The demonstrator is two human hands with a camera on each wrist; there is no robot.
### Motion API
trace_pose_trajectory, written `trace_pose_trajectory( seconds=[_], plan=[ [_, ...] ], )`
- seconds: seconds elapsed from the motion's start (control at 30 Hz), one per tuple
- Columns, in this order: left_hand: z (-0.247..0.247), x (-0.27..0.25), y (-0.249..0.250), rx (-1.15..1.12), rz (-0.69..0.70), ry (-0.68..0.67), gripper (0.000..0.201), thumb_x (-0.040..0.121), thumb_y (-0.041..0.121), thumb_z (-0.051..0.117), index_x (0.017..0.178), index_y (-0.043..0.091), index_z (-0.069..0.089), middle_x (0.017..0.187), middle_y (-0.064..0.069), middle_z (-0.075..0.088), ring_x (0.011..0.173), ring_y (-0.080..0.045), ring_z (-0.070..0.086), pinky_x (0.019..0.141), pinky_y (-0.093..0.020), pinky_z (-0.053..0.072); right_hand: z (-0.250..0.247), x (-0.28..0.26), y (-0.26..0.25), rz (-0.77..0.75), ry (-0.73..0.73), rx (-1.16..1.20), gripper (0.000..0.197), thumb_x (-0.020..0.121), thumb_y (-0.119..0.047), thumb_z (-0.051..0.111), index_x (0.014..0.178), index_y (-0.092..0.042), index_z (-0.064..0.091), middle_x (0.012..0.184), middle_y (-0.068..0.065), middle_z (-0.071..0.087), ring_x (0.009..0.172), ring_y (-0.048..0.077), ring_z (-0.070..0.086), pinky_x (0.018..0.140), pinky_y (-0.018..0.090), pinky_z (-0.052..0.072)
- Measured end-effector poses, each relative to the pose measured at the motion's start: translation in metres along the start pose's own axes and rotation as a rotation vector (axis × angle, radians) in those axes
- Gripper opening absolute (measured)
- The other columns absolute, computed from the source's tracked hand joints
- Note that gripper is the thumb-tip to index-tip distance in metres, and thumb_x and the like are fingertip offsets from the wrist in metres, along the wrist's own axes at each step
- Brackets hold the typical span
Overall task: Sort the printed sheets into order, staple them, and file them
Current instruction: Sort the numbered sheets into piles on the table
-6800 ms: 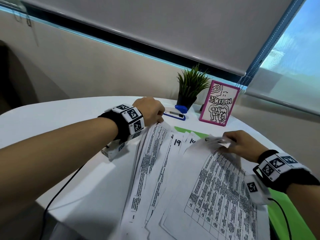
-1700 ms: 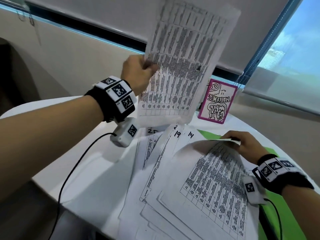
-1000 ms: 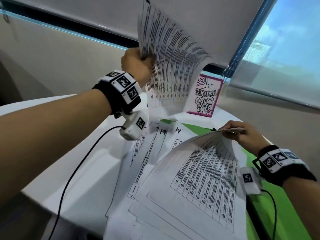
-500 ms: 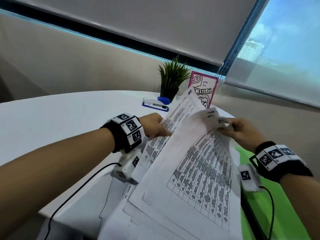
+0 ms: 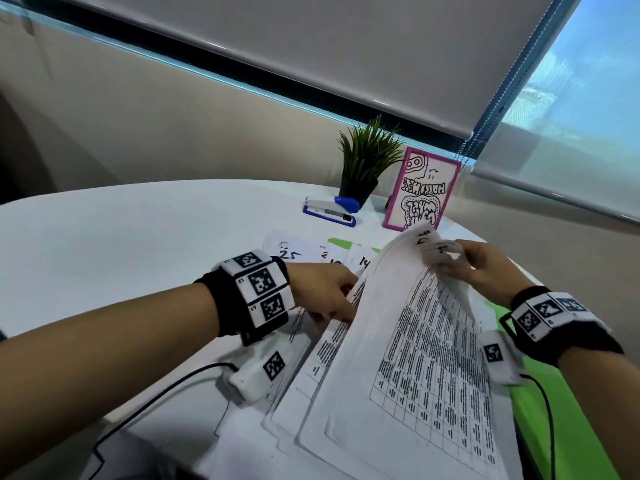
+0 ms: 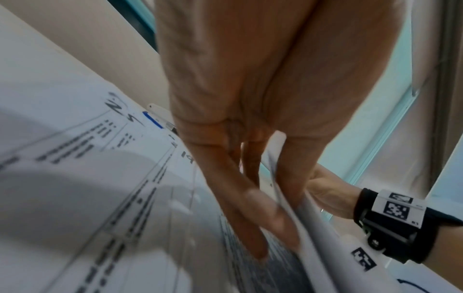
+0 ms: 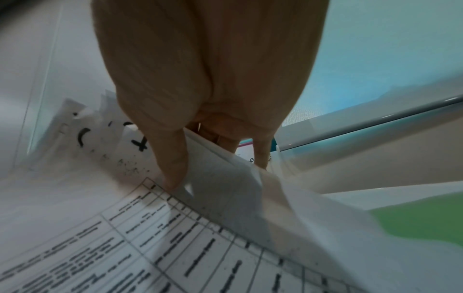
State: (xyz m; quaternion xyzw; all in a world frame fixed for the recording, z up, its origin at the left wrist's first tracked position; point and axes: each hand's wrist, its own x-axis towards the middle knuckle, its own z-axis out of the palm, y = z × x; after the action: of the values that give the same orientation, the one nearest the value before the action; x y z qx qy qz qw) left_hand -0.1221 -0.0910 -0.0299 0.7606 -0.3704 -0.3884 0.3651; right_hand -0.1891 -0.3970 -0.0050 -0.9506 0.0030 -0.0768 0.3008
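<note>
Pinching lifted printed sheets (image 5: 408,341), right hand (image 5: 485,268); left hand's (image 5: 322,292) straight fingers slip beneath them.

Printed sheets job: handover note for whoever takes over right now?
Right hand pinches the far corner of the lifted bundle of white printed sheets.
Left hand slides a sheet in under that bundle; grip unclear.
More hand-numbered loose sheets lie fanned on the white round table.
Blue-and-white stapler sits untouched by the potted plant.
Left: finish sorting, staple, file.
</note>
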Motion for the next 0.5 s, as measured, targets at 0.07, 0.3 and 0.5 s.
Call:
trace_pose_trajectory(
  seconds=[0.07, 0.3, 0.5],
  plan=[
    [-0.003, -0.006, 0.001, -0.049, -0.009, -0.074, 0.016, 0.088, 0.001, 0.06, 0.104, -0.003, 0.061, 0.081, -0.01, 0.064, 0.061, -0.019, 0.064, 0.052, -0.026, 0.054, 0.001, 0.002, -0.001, 0.006, 0.032, -0.067, 0.03, 0.082, -0.013, 0.074, 0.109, -0.016, 0.062, 0.101, 0.004, 0.07, 0.093, 0.026, 0.065, 0.087, 0.046, 0.05],
    [-0.019, -0.006, 0.002, 0.192, -0.166, -0.145, 0.029, 0.093, 0.025, 0.063, 0.094, -0.004, 0.067, 0.089, -0.013, 0.073, 0.072, -0.022, 0.065, 0.062, -0.029, 0.057, 0.011, 0.01, -0.004, 0.026, -0.072, -0.403, 0.003, 0.082, -0.003, 0.067, 0.084, -0.004, 0.065, 0.077, 0.009, 0.067, 0.073, 0.028, 0.059, 0.064, 0.028, 0.043],
    [-0.054, -0.004, -0.014, 0.558, -0.301, 0.361, 0.022, 0.089, 0.013, 0.063, 0.07, 0.005, 0.059, 0.069, -0.004, 0.059, 0.062, -0.018, 0.055, 0.066, -0.028, 0.05, 0.028, 0.016, 0.0, 0.114, -0.156, -0.433, 0.02, 0.082, -0.022, 0.072, 0.096, -0.011, 0.065, 0.092, 0.005, 0.069, 0.087, 0.024, 0.062, 0.083, 0.04, 0.049]
  ],
)
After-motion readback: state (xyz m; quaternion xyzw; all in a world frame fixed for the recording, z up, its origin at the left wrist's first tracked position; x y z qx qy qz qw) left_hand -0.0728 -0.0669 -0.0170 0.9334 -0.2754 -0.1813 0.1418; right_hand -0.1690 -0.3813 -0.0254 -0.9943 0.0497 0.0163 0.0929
